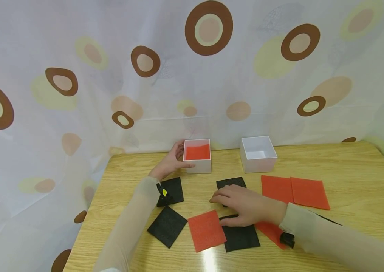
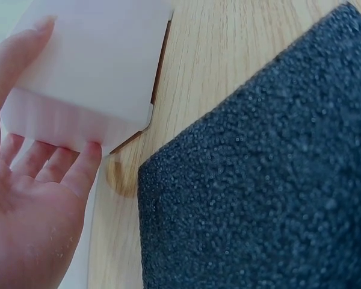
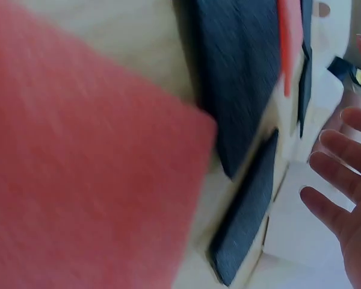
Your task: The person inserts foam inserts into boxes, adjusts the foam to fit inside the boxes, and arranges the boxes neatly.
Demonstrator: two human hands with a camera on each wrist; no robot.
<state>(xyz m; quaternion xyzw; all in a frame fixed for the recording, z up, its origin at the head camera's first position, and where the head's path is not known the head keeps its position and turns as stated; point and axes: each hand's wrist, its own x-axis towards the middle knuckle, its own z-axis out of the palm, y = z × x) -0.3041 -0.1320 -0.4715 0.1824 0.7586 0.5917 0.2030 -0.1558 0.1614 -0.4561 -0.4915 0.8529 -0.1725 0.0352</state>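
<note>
My left hand grips a small white box at its left side, thumb along the front and fingers on the adjoining wall, as the left wrist view also shows for the hand and box. Inside the box lies a red square. My right hand hovers over the table with loosely spread fingers and holds nothing. Beneath it are two black squares, partly covered by the hand. Just left of its thumb lies a red square.
A second white box stands at the back, right of the first. Two overlapping red squares lie at the right, another partly under the right wrist. Two black squares lie near the left forearm. A patterned curtain hangs behind the wooden table.
</note>
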